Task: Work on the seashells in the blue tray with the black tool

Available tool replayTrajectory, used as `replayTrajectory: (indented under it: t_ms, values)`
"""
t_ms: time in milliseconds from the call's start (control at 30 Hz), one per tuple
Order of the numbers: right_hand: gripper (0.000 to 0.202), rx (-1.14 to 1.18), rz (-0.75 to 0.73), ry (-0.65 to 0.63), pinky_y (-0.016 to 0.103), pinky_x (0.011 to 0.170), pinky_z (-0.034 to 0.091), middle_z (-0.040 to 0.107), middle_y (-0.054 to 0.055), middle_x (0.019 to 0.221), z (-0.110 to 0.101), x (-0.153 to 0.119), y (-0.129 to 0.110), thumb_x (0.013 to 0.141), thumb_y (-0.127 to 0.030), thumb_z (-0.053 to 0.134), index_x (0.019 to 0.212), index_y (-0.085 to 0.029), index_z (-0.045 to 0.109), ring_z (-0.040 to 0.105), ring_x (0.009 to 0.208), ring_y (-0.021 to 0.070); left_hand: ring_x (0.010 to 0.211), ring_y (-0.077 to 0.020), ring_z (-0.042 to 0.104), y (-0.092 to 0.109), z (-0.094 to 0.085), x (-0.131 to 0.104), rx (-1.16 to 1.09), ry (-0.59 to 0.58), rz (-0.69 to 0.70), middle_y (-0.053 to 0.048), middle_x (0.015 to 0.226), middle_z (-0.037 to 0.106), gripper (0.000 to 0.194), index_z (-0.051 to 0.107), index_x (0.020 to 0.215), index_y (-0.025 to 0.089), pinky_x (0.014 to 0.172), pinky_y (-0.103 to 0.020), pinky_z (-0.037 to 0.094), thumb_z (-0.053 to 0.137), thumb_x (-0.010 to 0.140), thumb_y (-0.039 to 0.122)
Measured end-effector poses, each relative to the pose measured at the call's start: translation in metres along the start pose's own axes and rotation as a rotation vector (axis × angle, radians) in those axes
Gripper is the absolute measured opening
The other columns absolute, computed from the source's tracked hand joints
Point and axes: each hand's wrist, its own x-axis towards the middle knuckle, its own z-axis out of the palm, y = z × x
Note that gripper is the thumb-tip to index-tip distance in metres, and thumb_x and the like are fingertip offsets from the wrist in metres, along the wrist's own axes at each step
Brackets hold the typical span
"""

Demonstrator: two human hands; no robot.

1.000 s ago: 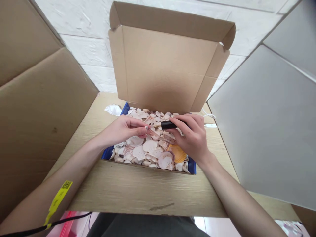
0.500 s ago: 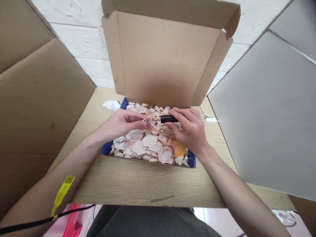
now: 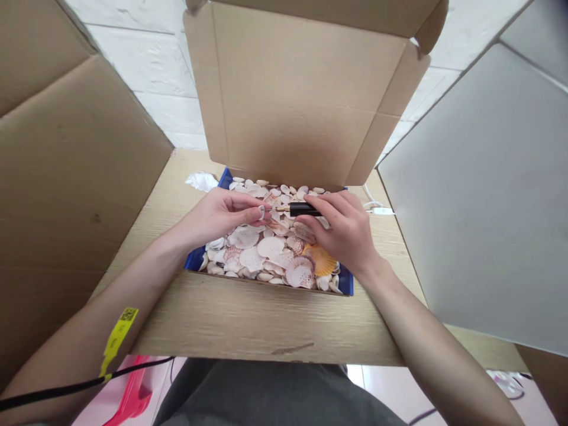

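Observation:
My left hand (image 3: 226,214) pinches a small white shell (image 3: 262,212) between thumb and fingers. Closed around the black body of a small electric hand drill (image 3: 302,209), my right hand (image 3: 341,228) holds it level, its brass chuck and thin bit pointing left. The bit's tip reaches the small shell; whether it has gone in I cannot tell. Below both hands lies a shallow box (image 3: 195,260) with blue inner edges, filled with many seashells (image 3: 271,247). An orange scallop shell (image 3: 320,260) lies at its right front, beside a purplish-edged one (image 3: 300,272).
The box's cardboard lid (image 3: 288,94) stands raised behind the shells. A crumpled white wrapper (image 3: 202,181) is at the back left of the wooden table (image 3: 266,319). A white cable with an inline switch (image 3: 381,211) lies at the right. Cardboard (image 3: 80,177) and grey (image 3: 479,207) panels flank the table.
The view has shifted slightly, so the scene sits a little higher. The drill bit and the small shell are now closer together, and the shell is turned more upright.

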Motion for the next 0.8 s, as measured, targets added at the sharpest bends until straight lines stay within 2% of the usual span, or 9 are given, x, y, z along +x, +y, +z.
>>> replayTrajectory:
  t_ms: [100,200,367,600,800]
  values:
    - [0.031,-0.031,-0.059,0.076,0.037,0.085,0.044,0.071,0.004,0.105,-0.0026,-0.0011,-0.0003,0.088,-0.038,0.062,0.117,-0.028,0.063,0.06,0.096,0.0193,0.086,-0.0194,0.072,0.0006,-0.0008,0.0006,0.053,-0.022,0.014,-0.005,0.093,0.077,0.025,0.078,0.094,0.022,0.077,-0.027,0.057,0.07,0.08,0.04]
    - [0.038,-0.028,-0.127,0.159,0.039,0.089,0.043,0.071,0.002,0.108,-0.0055,-0.0018,-0.0015,0.086,-0.031,0.066,0.124,-0.033,0.058,0.059,0.101,0.0196,0.08,-0.0173,0.071,0.0027,-0.002,0.0009,0.095,-0.062,0.023,-0.004,0.088,0.077,0.022,0.079,0.092,0.023,0.073,-0.025,0.056,0.071,0.078,0.039]
    - [0.042,-0.018,-0.114,0.165,0.043,0.091,0.042,0.07,-0.001,0.112,-0.0074,-0.0025,-0.0028,0.086,-0.029,0.065,0.126,-0.041,0.056,0.058,0.103,0.0211,0.077,-0.0172,0.071,0.0071,-0.0014,0.0001,0.079,-0.087,-0.01,-0.003,0.085,0.078,0.021,0.08,0.089,0.024,0.068,-0.023,0.055,0.073,0.075,0.038]
    - [0.032,-0.037,-0.099,0.174,0.04,0.088,0.043,0.072,0.002,0.108,-0.0047,-0.0005,-0.0014,0.086,-0.03,0.065,0.118,-0.033,0.061,0.06,0.1,0.0208,0.08,-0.0179,0.071,0.0021,-0.0029,0.0003,0.1,-0.079,0.003,-0.003,0.091,0.078,0.022,0.079,0.094,0.025,0.071,-0.024,0.055,0.071,0.079,0.039]
    - [0.03,0.012,0.044,-0.006,0.035,0.079,0.047,0.072,0.006,0.097,-0.0006,0.0,-0.001,0.088,-0.044,0.06,0.107,-0.022,0.067,0.063,0.087,0.0196,0.083,-0.0189,0.071,0.0026,-0.0018,-0.0001,0.097,-0.033,0.038,-0.005,0.09,0.077,0.024,0.079,0.093,0.022,0.076,-0.027,0.056,0.072,0.078,0.039]
